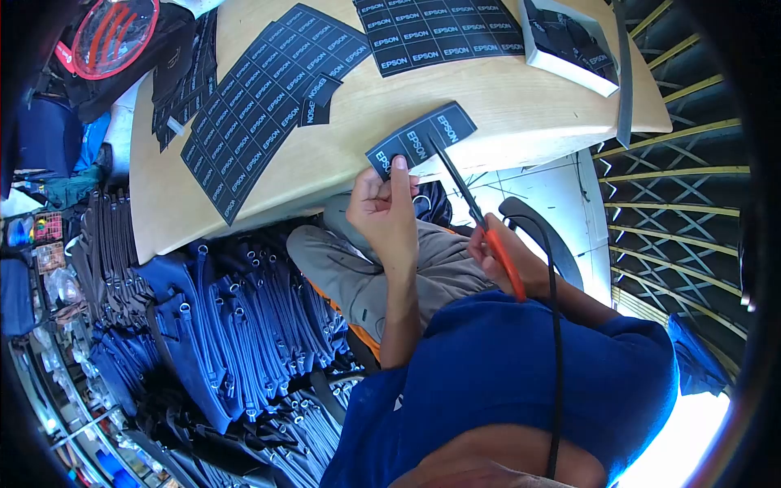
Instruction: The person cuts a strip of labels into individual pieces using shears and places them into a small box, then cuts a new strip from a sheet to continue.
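My left hand (390, 207) pinches the lower left corner of a short black strip (421, 140) printed with several EPSON labels, held up by the table's front edge. In my right hand (508, 256) is a pair of scissors (503, 259) with orange handles. Their dark blades point up and left and reach the strip between two of its labels. Two small cut label pieces (316, 112) lie on the table beside a large EPSON sheet (252, 106). Another EPSON sheet (443, 32) lies farther back.
A white box (572, 45) with black pieces stands on the table (358, 138) at the back right. A dark strip (624, 81) hangs over the right edge. Blue straps (244, 325) hang in rows at lower left. A metal lattice (675, 187) is at right.
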{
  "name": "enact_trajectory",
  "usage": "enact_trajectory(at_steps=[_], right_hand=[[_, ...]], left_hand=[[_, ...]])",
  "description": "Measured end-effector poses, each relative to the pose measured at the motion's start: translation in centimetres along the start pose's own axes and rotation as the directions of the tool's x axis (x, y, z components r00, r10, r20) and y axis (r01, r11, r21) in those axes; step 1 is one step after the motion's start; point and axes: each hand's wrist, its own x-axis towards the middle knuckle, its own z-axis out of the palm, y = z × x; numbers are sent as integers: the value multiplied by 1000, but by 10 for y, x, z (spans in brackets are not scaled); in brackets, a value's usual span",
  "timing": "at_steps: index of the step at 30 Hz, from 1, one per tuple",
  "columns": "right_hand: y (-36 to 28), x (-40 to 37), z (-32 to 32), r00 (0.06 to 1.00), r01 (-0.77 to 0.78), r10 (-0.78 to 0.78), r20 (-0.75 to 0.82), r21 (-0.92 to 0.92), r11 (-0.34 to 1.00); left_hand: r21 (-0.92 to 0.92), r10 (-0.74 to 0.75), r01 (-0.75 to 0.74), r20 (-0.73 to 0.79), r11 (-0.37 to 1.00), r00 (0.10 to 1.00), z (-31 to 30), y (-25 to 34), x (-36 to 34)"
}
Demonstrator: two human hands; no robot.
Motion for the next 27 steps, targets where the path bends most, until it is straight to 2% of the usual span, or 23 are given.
enact_trajectory(at_steps=[2,4,7,10,15,21,24,27], right_hand=[[8,-9,-3,1000,7,-7,8,-62,998],[16,-15,-5,1000,16,-14,17,-125,992],[24,-18,-3,997,-72,72,-5,-48,996],[27,-13,3,997,-65,66,-34,7,998],[24,0,6,999,-53,53,7,119,991],[16,8,12,1000,-15,10,22,242,970],[16,10,11,1000,7,-10,18,159,987],[14,11,13,1000,-1,-4,25,219,976]], left_hand=[[82,74,-69,-50,994,996,-3,-4,1],[92,86,-80,-54,993,995,-4,-6,1],[80,87,-82,-58,993,995,-1,-8,-1],[38,62,-60,-52,997,997,0,-9,-6],[8,-2,2,-63,1000,998,2,-10,-14],[11,56,-56,-15,998,998,1,-12,-16],[30,54,-55,11,998,998,0,-12,-17],[23,54,-54,15,998,998,-1,-13,-17]])
